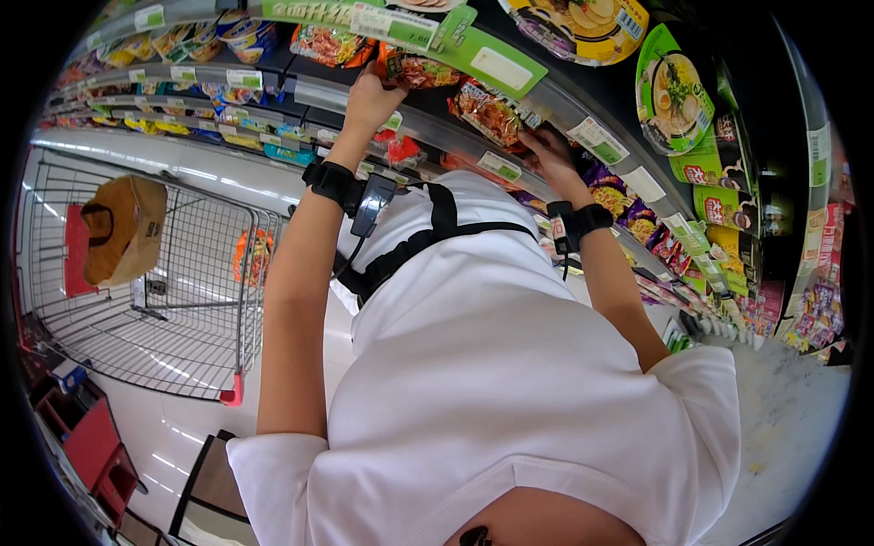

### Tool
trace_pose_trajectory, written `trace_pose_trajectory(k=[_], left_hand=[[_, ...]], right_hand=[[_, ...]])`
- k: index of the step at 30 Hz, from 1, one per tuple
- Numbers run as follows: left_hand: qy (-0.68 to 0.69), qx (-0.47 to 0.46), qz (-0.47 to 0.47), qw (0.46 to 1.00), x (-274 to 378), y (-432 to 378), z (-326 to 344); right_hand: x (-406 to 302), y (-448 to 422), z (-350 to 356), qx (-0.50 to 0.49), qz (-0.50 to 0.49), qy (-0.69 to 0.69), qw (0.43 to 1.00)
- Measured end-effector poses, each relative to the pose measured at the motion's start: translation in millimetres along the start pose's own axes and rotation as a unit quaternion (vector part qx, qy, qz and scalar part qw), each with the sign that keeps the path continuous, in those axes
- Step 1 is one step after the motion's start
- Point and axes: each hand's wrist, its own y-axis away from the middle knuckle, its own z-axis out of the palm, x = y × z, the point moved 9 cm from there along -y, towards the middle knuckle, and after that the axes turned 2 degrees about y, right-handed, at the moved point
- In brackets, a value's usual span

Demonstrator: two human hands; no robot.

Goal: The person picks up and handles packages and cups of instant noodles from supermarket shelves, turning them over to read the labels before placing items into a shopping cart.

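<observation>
At the noodle shelf, my left hand (374, 101) grips the near corner of an orange-red instant noodle packet (425, 71); some of its fingers are hidden behind the packet. A second orange noodle packet (329, 45) lies just left of that one. My right hand (552, 162) is at the lower right end of another red-orange noodle packet (486, 115), its fingertips touching the wrapper. Whether those fingers close around it cannot be seen. The packets sit between a green-labelled upper shelf edge (478, 58) and a lower price rail (437, 140).
A wire shopping cart (198, 355) stands at left, holding a brown bag (136, 232) and an orange packet (252, 258). Noodle bowls (674, 89) occupy the upper shelf. Purple packets (609, 194) lie right of my right hand. A red stand (95, 437) is at lower left.
</observation>
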Motion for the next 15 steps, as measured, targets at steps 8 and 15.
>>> trace_pose_trajectory(k=[8, 15], left_hand=[[0.080, 0.018, -0.101, 0.991, -9, 85, -37], [0.179, 0.046, -0.251, 0.950, -33, 226, -55]], right_hand=[[52, -45, -31, 0.022, 0.117, -0.059, 0.991], [114, -110, -112, -0.032, 0.186, -0.515, 0.836]])
